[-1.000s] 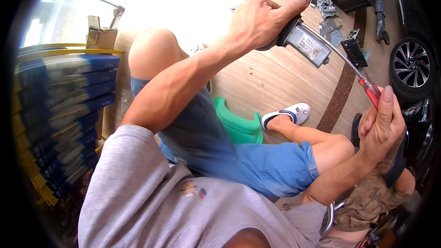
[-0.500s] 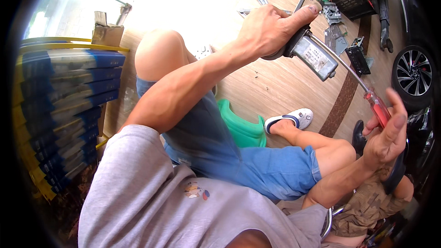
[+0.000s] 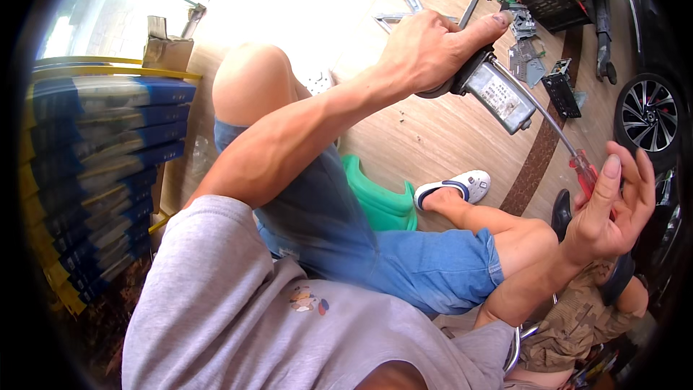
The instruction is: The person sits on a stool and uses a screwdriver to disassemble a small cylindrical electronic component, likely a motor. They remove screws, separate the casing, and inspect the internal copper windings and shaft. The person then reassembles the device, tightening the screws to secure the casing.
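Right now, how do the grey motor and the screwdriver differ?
The grey motor is a chunky block; the screwdriver is long and thin. The motor carries a pale label; the screwdriver has a red handle. The motor is gripped by the left hand; the screwdriver's handle runs behind the thumb of the right hand. Both slant down to the right in the picture.

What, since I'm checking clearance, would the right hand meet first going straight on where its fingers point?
Probably the car wheel, in line above the right hand in this view, though how far off is unclear.
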The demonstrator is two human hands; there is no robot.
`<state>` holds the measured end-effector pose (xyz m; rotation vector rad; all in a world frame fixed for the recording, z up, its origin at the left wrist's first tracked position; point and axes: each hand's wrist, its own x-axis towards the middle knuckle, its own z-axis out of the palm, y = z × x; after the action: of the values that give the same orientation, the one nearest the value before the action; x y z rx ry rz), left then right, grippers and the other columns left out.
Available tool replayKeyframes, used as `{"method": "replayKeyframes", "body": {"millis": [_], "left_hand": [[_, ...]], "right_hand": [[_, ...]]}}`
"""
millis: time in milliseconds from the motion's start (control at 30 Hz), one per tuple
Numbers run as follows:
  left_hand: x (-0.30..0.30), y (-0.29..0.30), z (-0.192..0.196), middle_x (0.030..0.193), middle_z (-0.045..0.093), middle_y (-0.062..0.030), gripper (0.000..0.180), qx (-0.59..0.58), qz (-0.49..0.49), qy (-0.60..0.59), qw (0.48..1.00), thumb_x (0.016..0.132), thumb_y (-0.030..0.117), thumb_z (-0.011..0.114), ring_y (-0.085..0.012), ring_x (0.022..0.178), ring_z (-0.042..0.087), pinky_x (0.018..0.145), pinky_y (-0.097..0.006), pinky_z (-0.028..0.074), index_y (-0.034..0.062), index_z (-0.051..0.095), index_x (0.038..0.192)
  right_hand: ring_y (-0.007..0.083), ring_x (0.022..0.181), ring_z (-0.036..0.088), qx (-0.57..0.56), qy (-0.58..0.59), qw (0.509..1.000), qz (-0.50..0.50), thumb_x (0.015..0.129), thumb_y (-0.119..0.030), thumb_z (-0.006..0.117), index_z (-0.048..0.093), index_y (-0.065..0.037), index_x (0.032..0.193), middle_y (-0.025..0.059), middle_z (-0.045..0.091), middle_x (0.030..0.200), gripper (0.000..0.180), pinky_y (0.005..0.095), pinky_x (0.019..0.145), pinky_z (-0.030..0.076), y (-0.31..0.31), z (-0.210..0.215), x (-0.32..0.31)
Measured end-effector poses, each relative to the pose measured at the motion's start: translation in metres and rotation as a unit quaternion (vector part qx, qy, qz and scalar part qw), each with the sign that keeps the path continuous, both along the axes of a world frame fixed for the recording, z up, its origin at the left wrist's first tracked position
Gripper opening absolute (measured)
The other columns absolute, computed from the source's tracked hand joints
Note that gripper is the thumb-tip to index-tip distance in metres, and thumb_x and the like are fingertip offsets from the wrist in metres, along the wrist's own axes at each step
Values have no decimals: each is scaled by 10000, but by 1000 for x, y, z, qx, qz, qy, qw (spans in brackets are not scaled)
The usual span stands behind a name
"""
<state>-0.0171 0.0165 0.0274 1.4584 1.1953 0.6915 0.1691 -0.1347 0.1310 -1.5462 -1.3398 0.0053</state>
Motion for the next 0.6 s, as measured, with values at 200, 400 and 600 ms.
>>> {"method": "replayKeyframes", "body": {"millis": [200,400,600], "left_hand": [[-1,-4,4,517,588,-133,827,2,-6,13,1000,795,800,505,-236,543,617,598,-397,502,20,692,592],[6,-2,5,535,603,-132,824,-14,-32,16,999,793,798,506,-227,554,622,622,-377,511,17,725,644],[-2,-3,5,546,613,-94,807,-45,-4,-25,999,811,763,543,-163,547,598,569,-328,485,-13,740,705]], "right_hand": [[77,524,514,105,92,983,118,941,-1,577,479,104,1248,245,661,1036,339,165,447,411,1,-7,12],[88,533,513,66,138,983,102,952,-57,551,475,114,1224,268,624,1133,330,159,460,396,-5,4,8],[117,554,514,65,99,974,193,959,-106,519,496,81,1207,284,611,1093,312,202,511,461,-4,-7,17]]}}
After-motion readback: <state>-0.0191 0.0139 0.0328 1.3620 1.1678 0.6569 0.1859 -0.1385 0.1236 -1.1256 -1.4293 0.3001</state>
